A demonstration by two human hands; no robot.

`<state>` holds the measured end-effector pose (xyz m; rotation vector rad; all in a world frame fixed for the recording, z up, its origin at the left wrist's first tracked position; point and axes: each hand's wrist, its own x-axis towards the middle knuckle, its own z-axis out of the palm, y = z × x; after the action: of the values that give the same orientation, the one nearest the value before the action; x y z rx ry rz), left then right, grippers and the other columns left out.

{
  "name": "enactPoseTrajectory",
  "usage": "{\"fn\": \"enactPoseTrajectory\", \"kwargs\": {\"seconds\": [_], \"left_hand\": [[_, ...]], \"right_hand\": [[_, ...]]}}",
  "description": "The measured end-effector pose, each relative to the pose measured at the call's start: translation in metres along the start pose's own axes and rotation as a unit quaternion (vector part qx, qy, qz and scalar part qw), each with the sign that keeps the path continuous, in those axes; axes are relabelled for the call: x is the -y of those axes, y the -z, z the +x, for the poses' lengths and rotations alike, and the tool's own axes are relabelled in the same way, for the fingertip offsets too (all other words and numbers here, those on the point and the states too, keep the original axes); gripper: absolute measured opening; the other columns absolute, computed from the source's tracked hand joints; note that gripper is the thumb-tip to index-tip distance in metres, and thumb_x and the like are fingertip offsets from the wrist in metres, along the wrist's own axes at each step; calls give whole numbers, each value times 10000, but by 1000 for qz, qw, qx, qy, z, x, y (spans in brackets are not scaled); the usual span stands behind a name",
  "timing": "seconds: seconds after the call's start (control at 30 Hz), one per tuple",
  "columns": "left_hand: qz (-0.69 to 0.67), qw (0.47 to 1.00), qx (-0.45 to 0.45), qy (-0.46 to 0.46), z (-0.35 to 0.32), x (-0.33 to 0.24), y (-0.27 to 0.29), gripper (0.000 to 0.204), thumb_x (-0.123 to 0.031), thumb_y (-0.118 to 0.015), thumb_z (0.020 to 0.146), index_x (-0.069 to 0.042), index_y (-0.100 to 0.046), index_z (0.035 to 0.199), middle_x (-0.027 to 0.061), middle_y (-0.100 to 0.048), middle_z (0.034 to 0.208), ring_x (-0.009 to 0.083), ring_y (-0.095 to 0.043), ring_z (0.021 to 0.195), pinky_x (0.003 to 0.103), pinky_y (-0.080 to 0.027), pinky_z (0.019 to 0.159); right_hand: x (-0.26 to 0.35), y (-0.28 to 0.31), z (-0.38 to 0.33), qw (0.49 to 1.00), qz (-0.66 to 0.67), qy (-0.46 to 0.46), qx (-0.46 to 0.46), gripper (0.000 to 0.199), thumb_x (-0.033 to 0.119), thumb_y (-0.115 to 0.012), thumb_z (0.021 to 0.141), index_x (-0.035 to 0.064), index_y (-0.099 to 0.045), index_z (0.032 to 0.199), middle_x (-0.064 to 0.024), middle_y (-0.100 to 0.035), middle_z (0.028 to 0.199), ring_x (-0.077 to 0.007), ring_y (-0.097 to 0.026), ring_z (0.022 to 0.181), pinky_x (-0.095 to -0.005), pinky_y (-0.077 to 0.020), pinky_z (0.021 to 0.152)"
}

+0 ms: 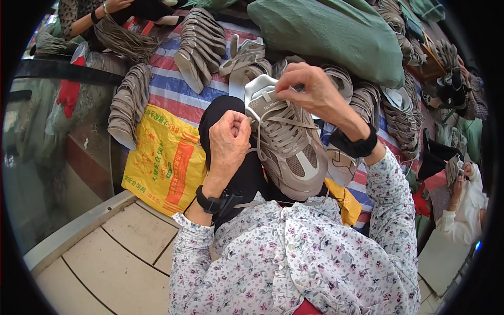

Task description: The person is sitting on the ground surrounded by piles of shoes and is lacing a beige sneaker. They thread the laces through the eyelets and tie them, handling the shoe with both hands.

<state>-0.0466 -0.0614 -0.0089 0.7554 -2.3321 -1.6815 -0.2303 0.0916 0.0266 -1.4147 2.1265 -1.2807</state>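
A taupe sneaker upper (294,163) with mesh panels and pale overlays lies across my lap, toe toward me. Its flat taupe laces (283,131) criss-cross the front below the tongue, and the collar has a whitish lining. My left hand (229,139) is closed in a pinch beside the upper's left edge, close to a bit of lace. Above the tongue, my right hand (310,89) also pinches thumb against finger. Whatever thin thing either hand holds is too small to make out. Both wrists wear dark bands.
Nested stacks of taupe uppers (199,47) lie on a striped plastic sheet (176,86). A yellow printed sack (163,163) is at my left, near a glass panel (63,142). A big green sack (331,39) lies beyond. Other people's hands show at the far left and right.
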Motion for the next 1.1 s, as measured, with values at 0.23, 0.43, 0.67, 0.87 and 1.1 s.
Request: {"fn": "enactPoseTrajectory", "kwargs": {"seconds": [0.23, 0.43, 0.67, 0.87, 1.1], "left_hand": [[83, 987, -80, -115, -1, 2, -15, 119, -79, -642, 924, 17, -596, 869, 30, -587, 633, 69, -544, 509, 239, -438, 469], [82, 986, -67, -129, 0, 0, -11, 90, -56, -653, 910, 16, -604, 888, 53, -594, 679, 87, -521, 520, 256, -422, 493], [98, 972, -85, -195, -2, -23, -3, 130, -40, -674, 860, -7, -681, 986, 56, -584, 915, 94, -465, 527, 252, -404, 513], [202, 949, -25, -239, 7, -35, -10, 137, -102, -741, 793, -19, -671, 877, 62, -558, 928, 147, -518, 533, 302, -441, 517], [190, 946, -17, -263, 11, -32, -17, 89, -18, -645, 866, 1, -573, 915, 90, -570, 808, 196, -533, 524, 313, -437, 529]], "right_hand": [[8, -31, 17, 989, 18, 1, 144, 98, 63, -718, 713, 23, -729, 802, -70, -649, 786, -238, -600, 854, -383, -422, 776], [0, -41, 16, 986, -23, 56, 153, 62, 40, -702, 698, 32, -687, 758, -69, -635, 857, -271, -597, 856, -406, -431, 775], [-21, 19, 21, 968, -200, 149, -22, 119, -29, -674, 718, 11, -567, 750, -113, -549, 798, -286, -574, 757, -390, -457, 628], [-8, 65, 4, 961, 174, -212, 40, 108, 114, -650, 936, 36, -616, 870, 4, -597, 821, -83, -582, 690, -224, -474, 624], [-33, 43, -16, 777, 578, -249, -17, 128, 178, -621, 978, 56, -583, 987, -33, -629, 864, -111, -622, 719, -237, -529, 655]]}}
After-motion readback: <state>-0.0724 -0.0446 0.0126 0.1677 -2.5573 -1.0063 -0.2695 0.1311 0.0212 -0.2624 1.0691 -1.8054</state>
